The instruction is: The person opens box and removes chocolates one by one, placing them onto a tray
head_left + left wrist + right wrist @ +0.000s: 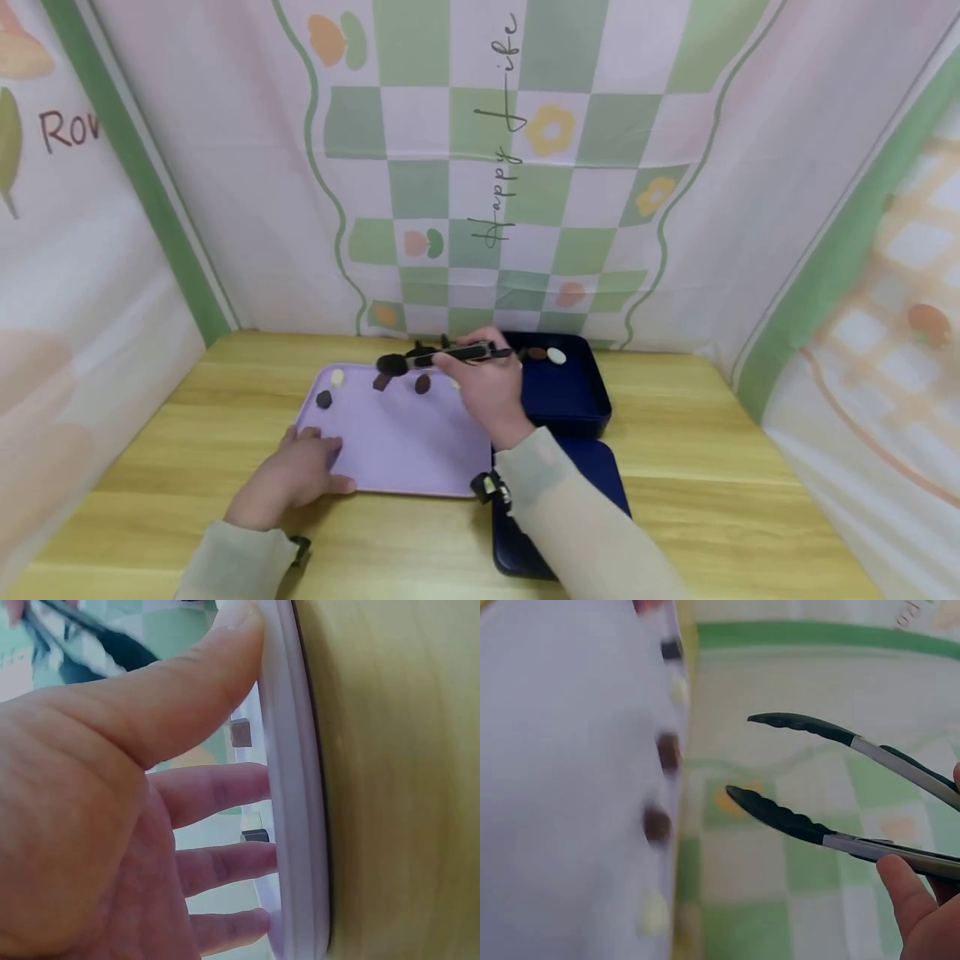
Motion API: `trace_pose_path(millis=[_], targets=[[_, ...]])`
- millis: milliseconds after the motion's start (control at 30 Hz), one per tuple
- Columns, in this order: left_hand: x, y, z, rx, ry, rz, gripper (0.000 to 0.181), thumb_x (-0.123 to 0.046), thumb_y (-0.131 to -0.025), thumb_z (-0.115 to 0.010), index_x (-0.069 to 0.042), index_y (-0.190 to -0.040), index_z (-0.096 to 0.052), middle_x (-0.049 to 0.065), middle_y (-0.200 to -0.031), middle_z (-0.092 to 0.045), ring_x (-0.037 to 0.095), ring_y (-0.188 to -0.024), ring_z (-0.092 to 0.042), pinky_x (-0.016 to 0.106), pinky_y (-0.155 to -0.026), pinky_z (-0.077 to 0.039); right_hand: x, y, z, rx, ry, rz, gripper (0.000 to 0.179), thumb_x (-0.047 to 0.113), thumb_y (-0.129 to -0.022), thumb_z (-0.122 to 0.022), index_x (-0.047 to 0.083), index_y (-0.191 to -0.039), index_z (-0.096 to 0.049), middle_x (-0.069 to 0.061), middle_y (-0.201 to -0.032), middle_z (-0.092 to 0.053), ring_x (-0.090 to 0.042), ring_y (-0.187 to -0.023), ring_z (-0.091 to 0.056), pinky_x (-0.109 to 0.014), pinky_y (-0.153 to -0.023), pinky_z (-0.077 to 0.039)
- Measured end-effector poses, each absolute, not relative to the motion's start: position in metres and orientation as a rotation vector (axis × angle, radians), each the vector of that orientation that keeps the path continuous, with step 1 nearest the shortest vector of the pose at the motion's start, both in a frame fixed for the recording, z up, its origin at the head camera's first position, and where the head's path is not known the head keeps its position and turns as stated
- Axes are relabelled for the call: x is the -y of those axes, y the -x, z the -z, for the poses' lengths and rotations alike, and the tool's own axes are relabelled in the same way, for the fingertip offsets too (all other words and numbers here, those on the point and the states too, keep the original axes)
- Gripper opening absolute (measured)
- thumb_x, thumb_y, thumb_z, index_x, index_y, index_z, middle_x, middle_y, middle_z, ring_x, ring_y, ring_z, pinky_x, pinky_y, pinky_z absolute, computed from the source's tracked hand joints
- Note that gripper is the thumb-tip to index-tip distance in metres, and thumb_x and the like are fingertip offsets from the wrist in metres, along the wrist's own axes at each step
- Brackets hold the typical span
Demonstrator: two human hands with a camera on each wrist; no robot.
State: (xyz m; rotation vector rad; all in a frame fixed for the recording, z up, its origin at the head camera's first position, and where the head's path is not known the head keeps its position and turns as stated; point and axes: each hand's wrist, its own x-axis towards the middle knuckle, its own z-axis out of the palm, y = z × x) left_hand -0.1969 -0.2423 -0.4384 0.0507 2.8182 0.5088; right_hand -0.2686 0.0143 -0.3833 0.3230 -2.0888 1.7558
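My right hand [491, 392] grips a pair of tongs [907, 849] with dark scalloped tips. The tips are spread apart with nothing between them, above the far edge of a lilac tray [412, 450]. My left hand [300, 471] rests at the tray's near left corner, fingers straight and spread, thumb at the rim. Along the tray's far side lie several small pieces: a black one [324, 400], a cream one [337, 377], a brown blocky one [382, 382] and a rounded brown one [422, 384]. Another pale piece [653, 913] shows in the right wrist view.
A navy box [566, 396] stands right of the tray, holding a brown piece [537, 353] and a white oval piece [556, 357]. In front of it lies a navy lid [600, 475], partly under my right forearm. A patterned cloth [420, 187] hangs behind the wooden table [697, 483].
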Motion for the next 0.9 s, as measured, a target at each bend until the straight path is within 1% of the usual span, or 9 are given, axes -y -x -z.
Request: trace_pose_path(millis=[133, 233, 333, 433, 500, 667, 800, 900], targets=[[0.242, 0.195, 0.436, -2.811, -0.044, -0.503, 0.074, -0.043, -0.081, -0.080, 0.002, -0.136, -0.058, 0.040, -0.144, -0.035, 0.068, -0.132, -0.015, 0.075, -0.104, -0.020, -0.058, 0.274, 0.374, 2.003, -0.282, -1.663, 0.041, 0.018, -0.069, -0.093, 0.003, -0.097, -0.067, -0.009, -0.094, -0.071, -0.020, -0.076, -0.067, -0.028, -0.064, -0.057], [0.241, 0.196, 0.436, -2.805, -0.043, -0.502, 0.075, -0.044, -0.081, -0.080, 0.002, -0.136, -0.058, 0.040, -0.144, -0.035, 0.067, -0.133, -0.015, 0.075, -0.104, -0.021, -0.091, 0.280, 0.368, 2.000, -0.204, -1.560, 0.043, 0.020, -0.069, -0.094, 0.003, -0.098, -0.067, -0.009, -0.096, -0.070, -0.019, -0.078, -0.066, -0.025, -0.066, -0.056], [0.241, 0.197, 0.436, -2.805, -0.042, -0.500, 0.076, -0.045, -0.081, -0.080, 0.002, -0.136, -0.058, 0.040, -0.144, -0.034, 0.067, -0.133, -0.015, 0.075, -0.104, -0.020, -0.118, 0.285, 0.364, 2.046, -0.127, -1.461, 0.043, 0.024, -0.072, -0.092, 0.004, -0.099, -0.066, -0.007, -0.098, -0.068, -0.019, -0.078, -0.065, -0.026, -0.066, -0.054], [0.242, 0.197, 0.438, -2.807, -0.039, -0.492, 0.076, -0.045, -0.081, -0.080, 0.002, -0.136, -0.058, 0.040, -0.144, -0.035, 0.067, -0.133, -0.016, 0.075, -0.104, -0.020, -0.136, 0.288, 0.363, 2.108, -0.086, -1.395, 0.043, 0.028, -0.075, -0.090, 0.005, -0.101, -0.064, -0.006, -0.096, -0.066, -0.021, -0.076, -0.062, -0.031, -0.065, -0.052], [0.242, 0.196, 0.439, -2.809, -0.037, -0.487, 0.075, -0.045, -0.081, -0.080, 0.002, -0.136, -0.058, 0.041, -0.143, -0.035, 0.067, -0.133, -0.016, 0.075, -0.105, -0.020, -0.143, 0.290, 0.364, 2.139, -0.070, -1.378, 0.043, 0.028, -0.076, -0.089, 0.004, -0.100, -0.062, -0.007, -0.094, -0.064, -0.022, -0.075, -0.060, -0.033, -0.066, -0.051], [0.243, 0.195, 0.438, -2.801, -0.033, -0.509, 0.074, -0.044, -0.082, -0.080, 0.002, -0.136, -0.058, 0.040, -0.143, -0.035, 0.066, -0.133, -0.016, 0.075, -0.105, -0.020, -0.147, 0.293, 0.371, 2.196, 0.002, -1.306, 0.041, 0.024, -0.073, -0.091, 0.006, -0.093, -0.060, -0.008, -0.083, -0.060, -0.025, -0.072, -0.055, -0.035, -0.068, -0.047], [0.242, 0.196, 0.436, -2.800, -0.043, -0.515, 0.074, -0.044, -0.082, -0.080, 0.002, -0.136, -0.059, 0.040, -0.144, -0.035, 0.067, -0.133, -0.016, 0.075, -0.104, -0.020, -0.143, 0.296, 0.378, 2.260, 0.023, -1.209, 0.041, 0.025, -0.071, -0.091, 0.008, -0.089, -0.059, -0.008, -0.077, -0.061, -0.027, -0.071, -0.057, -0.037, -0.068, -0.047], [0.241, 0.196, 0.435, -2.798, -0.045, -0.510, 0.074, -0.044, -0.082, -0.079, 0.002, -0.136, -0.059, 0.040, -0.144, -0.035, 0.066, -0.133, -0.016, 0.074, -0.105, -0.020, -0.139, 0.298, 0.383, 2.296, 0.000, -1.175, 0.041, 0.026, -0.071, -0.091, 0.008, -0.088, -0.058, -0.008, -0.077, -0.061, -0.028, -0.073, -0.059, -0.039, -0.069, -0.047]])
